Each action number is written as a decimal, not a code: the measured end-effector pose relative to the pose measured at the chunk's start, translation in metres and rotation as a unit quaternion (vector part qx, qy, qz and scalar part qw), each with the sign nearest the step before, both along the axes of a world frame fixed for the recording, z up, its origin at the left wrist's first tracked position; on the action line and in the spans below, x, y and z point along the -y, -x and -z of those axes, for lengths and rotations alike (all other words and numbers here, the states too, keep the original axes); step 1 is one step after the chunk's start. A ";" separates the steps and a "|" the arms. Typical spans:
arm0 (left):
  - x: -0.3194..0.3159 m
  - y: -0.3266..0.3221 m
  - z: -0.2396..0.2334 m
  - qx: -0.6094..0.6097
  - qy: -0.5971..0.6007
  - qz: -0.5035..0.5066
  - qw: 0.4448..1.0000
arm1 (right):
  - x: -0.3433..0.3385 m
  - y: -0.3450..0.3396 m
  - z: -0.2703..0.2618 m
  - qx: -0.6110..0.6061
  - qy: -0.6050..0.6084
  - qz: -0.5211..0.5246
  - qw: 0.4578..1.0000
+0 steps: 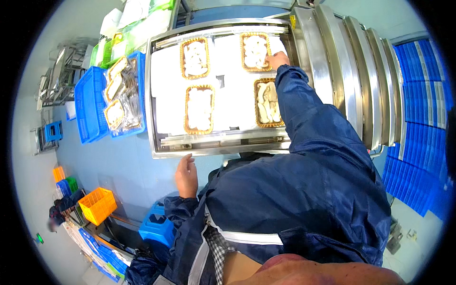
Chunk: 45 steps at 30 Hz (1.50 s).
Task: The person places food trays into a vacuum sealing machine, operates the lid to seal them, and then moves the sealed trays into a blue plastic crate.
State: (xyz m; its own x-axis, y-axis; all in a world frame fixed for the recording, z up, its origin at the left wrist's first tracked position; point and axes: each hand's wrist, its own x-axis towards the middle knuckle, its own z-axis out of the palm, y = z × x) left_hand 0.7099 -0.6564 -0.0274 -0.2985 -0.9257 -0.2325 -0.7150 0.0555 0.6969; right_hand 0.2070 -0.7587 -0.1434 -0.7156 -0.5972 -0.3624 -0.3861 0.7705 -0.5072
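Observation:
My right hand [278,60] reaches over the conveyor's white plates and touches the right side of a brown fluted tray [244,53] of pale food pieces [255,50], which look like mushrooms. Its fingertips meet a piece at the tray's lower right; whether they grip it is hidden. A nearer tray [262,124] with longer pale pieces [265,101] is partly covered by my right sleeve. To the left lie a far tray [182,58] and a near tray [186,110], both filled. My left hand [187,176], loosely curled and empty, hovers by the machine's front edge.
Stainless-steel covers [322,53] rise right of the conveyor frame [213,154]. Beyond its left end, a blue crate [142,89] holds wrapped trays [123,92] beside another blue crate [89,107]. Blue stool [156,228] and yellow crate [98,206] stand lower left; blue crates [416,128] are stacked right.

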 end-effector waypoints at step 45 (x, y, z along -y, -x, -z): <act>0.128 0.130 0.052 -0.183 -0.310 0.035 0.932 | -0.369 -0.179 -0.192 0.117 0.242 0.050 0.962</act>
State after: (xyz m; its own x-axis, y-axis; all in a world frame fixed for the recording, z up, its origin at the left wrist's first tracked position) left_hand 0.5804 -0.7847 -0.0791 -0.5183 -0.6218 -0.5872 -0.4322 -0.4020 0.8072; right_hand 0.3859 -0.3894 0.0489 -0.7115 -0.6683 -0.2172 -0.1538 0.4497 -0.8798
